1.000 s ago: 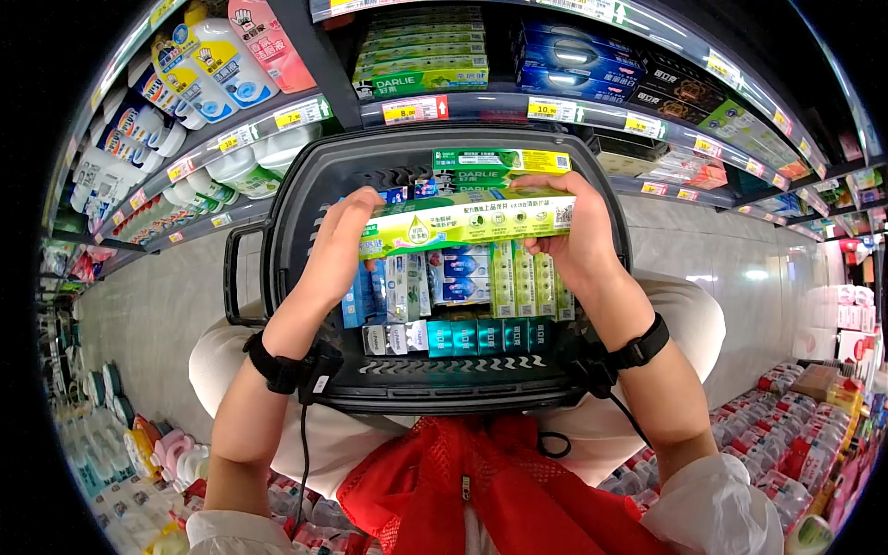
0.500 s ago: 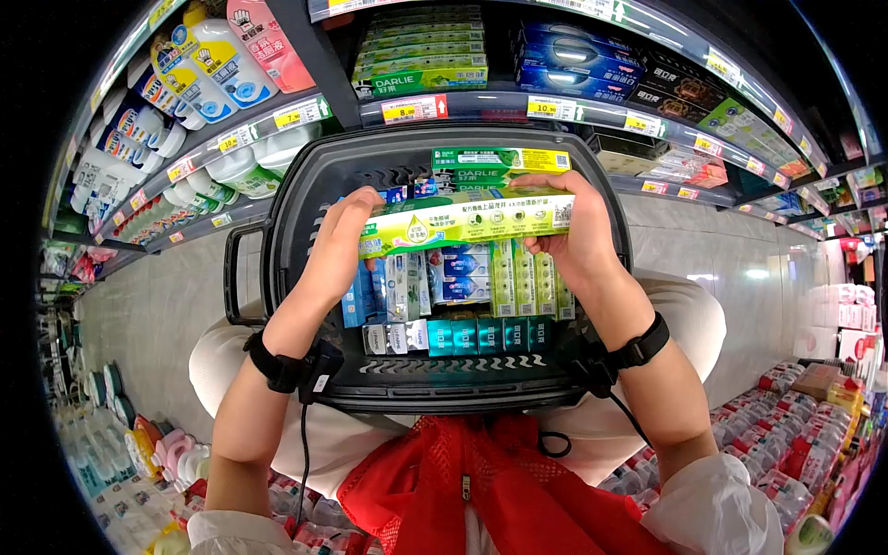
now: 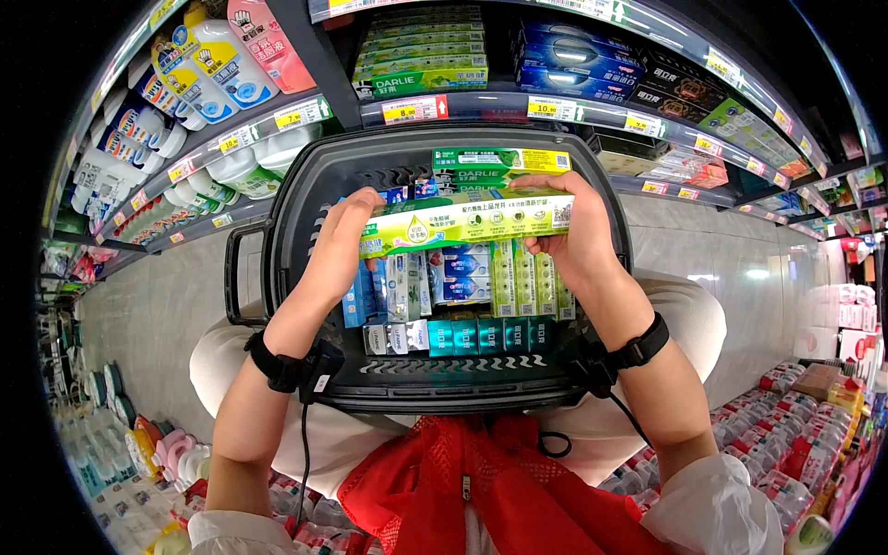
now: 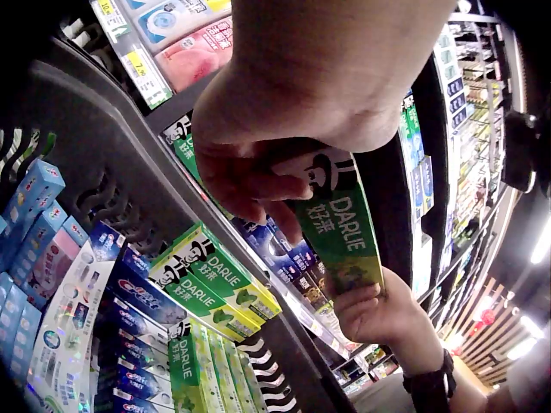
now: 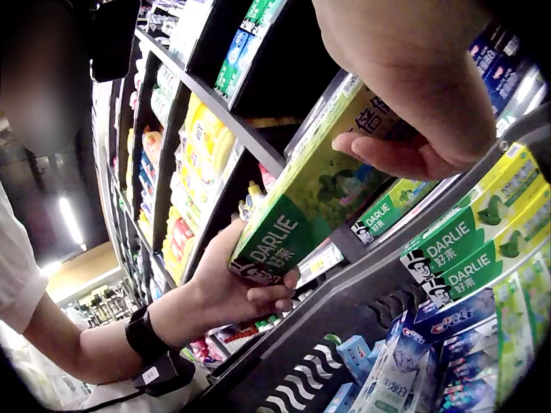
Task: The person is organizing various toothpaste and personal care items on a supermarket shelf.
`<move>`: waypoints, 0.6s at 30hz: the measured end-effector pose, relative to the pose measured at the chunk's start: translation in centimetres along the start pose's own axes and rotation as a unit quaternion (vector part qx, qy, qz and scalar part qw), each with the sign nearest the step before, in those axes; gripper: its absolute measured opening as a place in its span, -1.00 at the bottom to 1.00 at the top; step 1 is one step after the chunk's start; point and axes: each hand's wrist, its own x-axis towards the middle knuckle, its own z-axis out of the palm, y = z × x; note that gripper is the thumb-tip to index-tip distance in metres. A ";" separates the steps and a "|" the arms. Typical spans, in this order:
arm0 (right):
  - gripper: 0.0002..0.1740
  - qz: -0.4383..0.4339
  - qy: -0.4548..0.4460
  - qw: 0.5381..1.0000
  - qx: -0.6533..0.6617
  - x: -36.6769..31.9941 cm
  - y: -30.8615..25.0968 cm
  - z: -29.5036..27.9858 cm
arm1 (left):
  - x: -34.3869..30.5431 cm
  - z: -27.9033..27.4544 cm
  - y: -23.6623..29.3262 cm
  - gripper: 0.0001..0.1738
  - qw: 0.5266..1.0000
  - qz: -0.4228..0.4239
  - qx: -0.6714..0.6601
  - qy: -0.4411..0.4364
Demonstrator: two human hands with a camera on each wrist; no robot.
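Observation:
A long green-and-yellow Darlie toothpaste box (image 3: 467,225) is held level over a black shopping basket (image 3: 435,400). My left hand (image 3: 339,248) grips its left end and my right hand (image 3: 590,233) its right end. The printed side with small icons faces me in the head view. Each wrist view also shows the box (image 4: 346,232) spanning the two hands, with fingers curled round its ends. Beneath it, the basket contains green Darlie boxes (image 3: 524,282), blue-and-white toothpaste boxes (image 3: 462,277) and teal boxes (image 3: 488,338). The held box hides part of these rows.
A shelf in front carries stacked Darlie boxes (image 3: 421,76) and blue toothpaste boxes (image 3: 575,60), with price tags (image 3: 414,109) along its edge. Cleaner bottles (image 3: 215,69) stand on the left shelf. The basket sits at my lap, its handle (image 3: 233,277) at the left. Shrink-wrapped bottles (image 3: 786,435) lie behind right.

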 end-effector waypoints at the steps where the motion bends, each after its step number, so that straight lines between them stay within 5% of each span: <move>1: -0.59 0.000 0.000 1.000 0.000 0.1 0.1 -0.1 | 0.0 -0.2 0.2 -0.48 1.000 0.000 0.000 0.000; 3: -0.59 -0.004 -0.017 1.000 0.008 0.2 0.2 -0.3 | -0.1 -0.6 1.0 -0.58 0.998 -0.005 0.010 -0.062; 8: -0.60 -0.082 -0.075 0.994 0.001 0.0 -1.4 -0.7 | -0.9 -0.1 3.8 -0.77 0.990 0.062 -0.120 -0.048; 11: -0.49 -0.135 -0.065 0.987 -0.051 0.2 -2.3 -0.8 | -0.4 -0.3 4.2 -0.49 0.976 0.203 -0.074 0.013; 18: -0.47 -0.121 -0.110 0.986 0.011 1.1 -1.9 -1.8 | -0.8 -0.2 4.6 -0.36 0.979 0.195 -0.057 -0.026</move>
